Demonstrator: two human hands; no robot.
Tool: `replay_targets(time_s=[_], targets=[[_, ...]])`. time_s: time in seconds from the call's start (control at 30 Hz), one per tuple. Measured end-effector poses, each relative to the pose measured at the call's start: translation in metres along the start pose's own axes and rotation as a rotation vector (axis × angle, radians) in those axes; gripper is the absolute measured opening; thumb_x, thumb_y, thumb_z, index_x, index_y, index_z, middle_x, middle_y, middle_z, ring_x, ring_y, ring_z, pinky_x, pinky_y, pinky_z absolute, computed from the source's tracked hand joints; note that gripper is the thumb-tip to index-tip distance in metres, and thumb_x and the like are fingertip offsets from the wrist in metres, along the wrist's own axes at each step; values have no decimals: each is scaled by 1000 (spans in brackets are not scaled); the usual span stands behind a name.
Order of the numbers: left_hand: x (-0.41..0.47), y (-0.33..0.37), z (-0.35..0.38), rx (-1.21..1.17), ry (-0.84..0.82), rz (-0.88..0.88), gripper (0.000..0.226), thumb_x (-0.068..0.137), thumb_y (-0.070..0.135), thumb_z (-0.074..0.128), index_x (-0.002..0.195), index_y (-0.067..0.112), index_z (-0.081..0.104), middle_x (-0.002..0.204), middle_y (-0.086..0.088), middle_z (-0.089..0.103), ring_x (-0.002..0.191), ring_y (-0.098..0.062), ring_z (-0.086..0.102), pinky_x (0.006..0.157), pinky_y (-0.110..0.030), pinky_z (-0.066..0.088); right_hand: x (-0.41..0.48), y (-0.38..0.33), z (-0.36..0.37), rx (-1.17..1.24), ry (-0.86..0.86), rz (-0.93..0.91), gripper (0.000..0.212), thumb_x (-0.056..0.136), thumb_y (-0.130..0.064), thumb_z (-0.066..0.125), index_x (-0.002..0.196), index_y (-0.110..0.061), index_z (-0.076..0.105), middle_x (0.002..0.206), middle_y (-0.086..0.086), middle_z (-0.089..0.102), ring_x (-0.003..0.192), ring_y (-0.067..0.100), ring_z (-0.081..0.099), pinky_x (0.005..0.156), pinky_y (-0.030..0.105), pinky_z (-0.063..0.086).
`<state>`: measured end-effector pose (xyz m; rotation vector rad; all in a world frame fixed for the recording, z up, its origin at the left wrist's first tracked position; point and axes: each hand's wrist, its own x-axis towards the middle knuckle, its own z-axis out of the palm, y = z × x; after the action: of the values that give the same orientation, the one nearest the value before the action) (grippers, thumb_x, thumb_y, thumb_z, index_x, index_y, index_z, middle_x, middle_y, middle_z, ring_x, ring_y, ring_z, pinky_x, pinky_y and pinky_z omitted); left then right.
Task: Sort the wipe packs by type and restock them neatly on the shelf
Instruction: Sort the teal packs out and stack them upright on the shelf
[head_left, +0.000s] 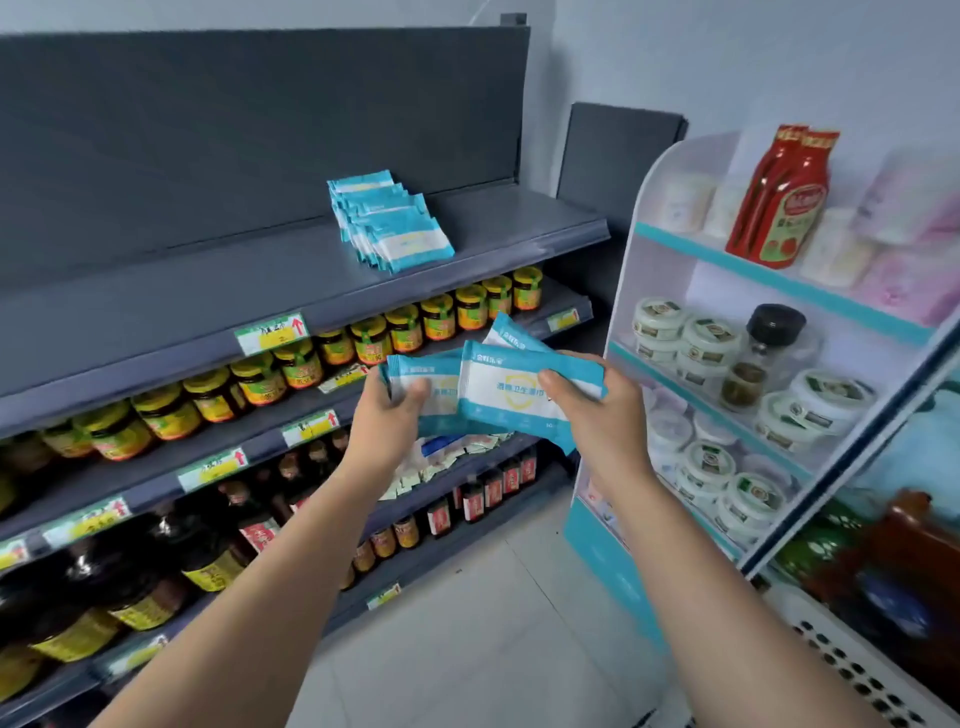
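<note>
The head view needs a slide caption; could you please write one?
Left hand and right hand hold wipe packs below a gray shelf bearing matching packs.

Yellow-labelled jars (363, 340) stood in a row behind price tags (271, 332). Dark bottles (130, 566) occupied the levels below. A white rack (727, 291) carried red sauce bottles (779, 202) and round tubs (711, 340).

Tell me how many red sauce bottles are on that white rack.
2. Both red bottles stand side by side on the top shelf of the white rack, one left, one right. Others could be hidden behind them.
</note>
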<state>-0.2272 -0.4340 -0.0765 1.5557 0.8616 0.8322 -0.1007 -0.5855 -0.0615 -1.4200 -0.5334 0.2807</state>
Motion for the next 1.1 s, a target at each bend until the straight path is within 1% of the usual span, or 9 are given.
replay_targets(time_s=[0.1, 0.23, 0.37, 0.57, 0.63, 0.7, 0.83, 1.0, 1.1], targets=[[27, 11, -19, 18, 27, 32, 13, 98, 20, 53, 107, 12, 47, 92, 5, 60, 76, -4, 58, 54, -8, 45, 22, -10, 30, 19, -40, -24, 19, 84, -11, 72, 87, -28, 65, 85, -7, 70, 77, 7, 68, 62, 22, 55], [72, 19, -32, 33, 48, 45, 21, 97, 26, 54, 112, 13, 48, 106, -2, 63, 95, -18, 63, 71, -27, 54, 61, -17, 62, 44, -63, -55, 19, 85, -10, 71, 84, -27, 64, 83, -7, 69, 72, 3, 68, 61, 25, 56], [121, 27, -33, 32, 57, 60, 22, 95, 28, 56, 112, 15, 50, 108, -3, 65, 98, -21, 64, 87, -45, 54, 109, -16, 86, 75, -81, -65, 18, 84, -8, 72, 87, -25, 65, 86, -4, 70, 76, 9, 68, 69, 33, 59], [200, 38, -21, -32, 101, 32, 19, 95, 29, 56, 109, 16, 50, 107, -6, 64, 97, -26, 65, 84, -54, 54, 189, -14, 115, 78, -152, -91, 16, 85, -13, 72, 88, -28, 67, 88, -3, 72, 83, 13, 70, 66, 31, 59], [225, 39, -17, -66, 96, 9, 18, 96, 29, 54, 108, 16, 49, 108, -8, 62, 95, -29, 66, 73, -49, 59, 213, -12, 124, 56, -190, -72, 14, 85, -15, 72, 90, -27, 68, 90, -2, 73, 86, 16, 71, 70, 35, 59], [247, 40, -12, -77, 104, -9, 19, 98, 27, 51, 111, 14, 47, 108, -6, 60, 92, -23, 65, 63, -33, 59, 234, -10, 132, 32, -237, -57, 12, 86, -16, 72, 91, -27, 68, 90, -2, 74, 87, 17, 71, 72, 38, 59], [287, 35, -6, -50, 102, -46, 23, 98, 29, 51, 117, 18, 48, 117, -3, 62, 104, -21, 61, 93, -43, 50, 266, -1, 152, 10, -306, -9, 10, 88, -14, 69, 90, -23, 66, 90, -1, 73, 82, 13, 71, 68, 34, 58], [330, 21, -6, -14, 69, -126, 25, 97, 36, 47, 117, 21, 46, 117, -1, 61, 106, -23, 59, 100, -48, 45, 296, 15, 174, -41, -361, 69, 9, 87, -12, 70, 89, -21, 67, 87, -2, 74, 82, 16, 71, 71, 38, 60], [345, 15, -5, -19, 72, -153, 26, 100, 33, 42, 122, 19, 45, 122, 0, 57, 112, -22, 54, 95, -38, 41, 312, 24, 184, -98, -394, 117, 7, 86, -14, 71, 90, -19, 69, 89, 0, 75, 84, 19, 72, 75, 44, 59]])
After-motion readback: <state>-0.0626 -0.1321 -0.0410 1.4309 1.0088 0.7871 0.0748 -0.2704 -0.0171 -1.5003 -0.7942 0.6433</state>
